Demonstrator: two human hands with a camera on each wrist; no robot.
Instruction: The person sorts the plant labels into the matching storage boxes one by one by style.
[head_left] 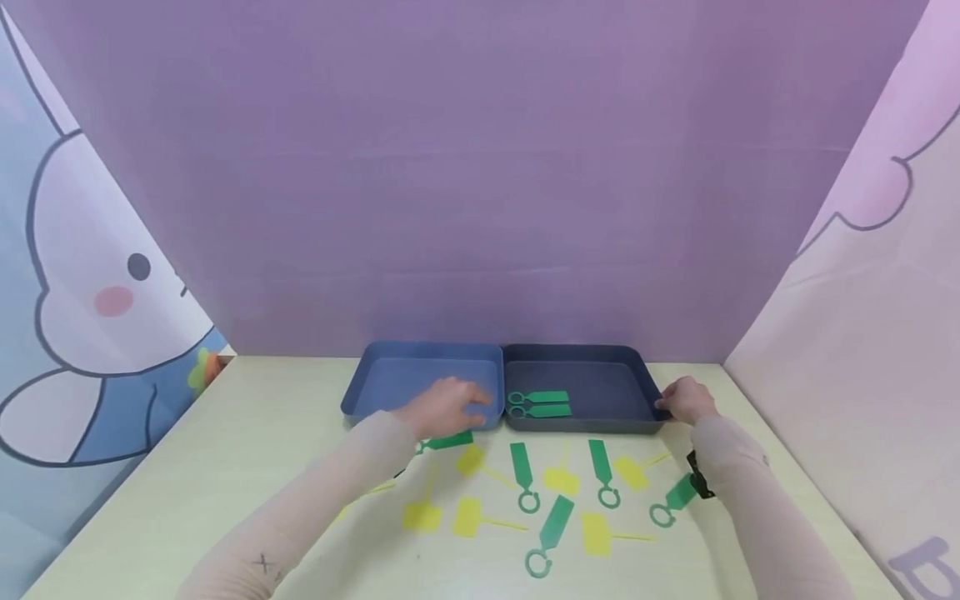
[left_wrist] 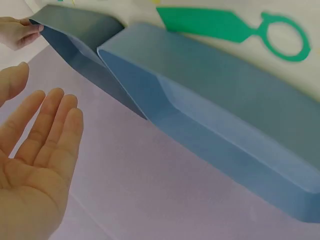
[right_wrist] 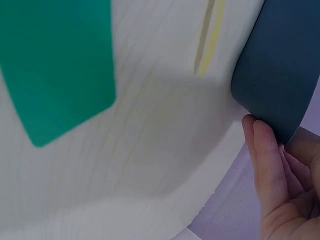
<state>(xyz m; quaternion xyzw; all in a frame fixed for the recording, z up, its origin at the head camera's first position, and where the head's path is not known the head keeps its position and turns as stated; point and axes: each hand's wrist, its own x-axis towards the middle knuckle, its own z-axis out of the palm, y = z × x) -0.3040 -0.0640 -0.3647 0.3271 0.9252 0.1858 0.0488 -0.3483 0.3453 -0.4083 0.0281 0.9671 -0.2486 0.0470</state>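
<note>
One dark tray (head_left: 600, 385), right of centre in the head view, is being pinched at its right front corner between the thumb and fingers of the right hand (head_left: 688, 402). Two green pieces (head_left: 549, 410) with ring ends are being held side by side within it, towards its left front. Its left edge is being met by a blue tray (head_left: 405, 387), over whose front right part the left hand (head_left: 448, 407) is being held, thumb apart from the relaxed fingers. Across the lower centre, loose green tags (head_left: 556, 522) and yellow tags (head_left: 597, 533) with thin stems are being borne by the pale table (head_left: 225, 467); some are being partly covered by the left sleeve (head_left: 330, 492). The top of the frame is being filled by a purple panel (head_left: 480, 183), flanked at far left by a cartoon-printed panel (head_left: 97, 217).
</note>
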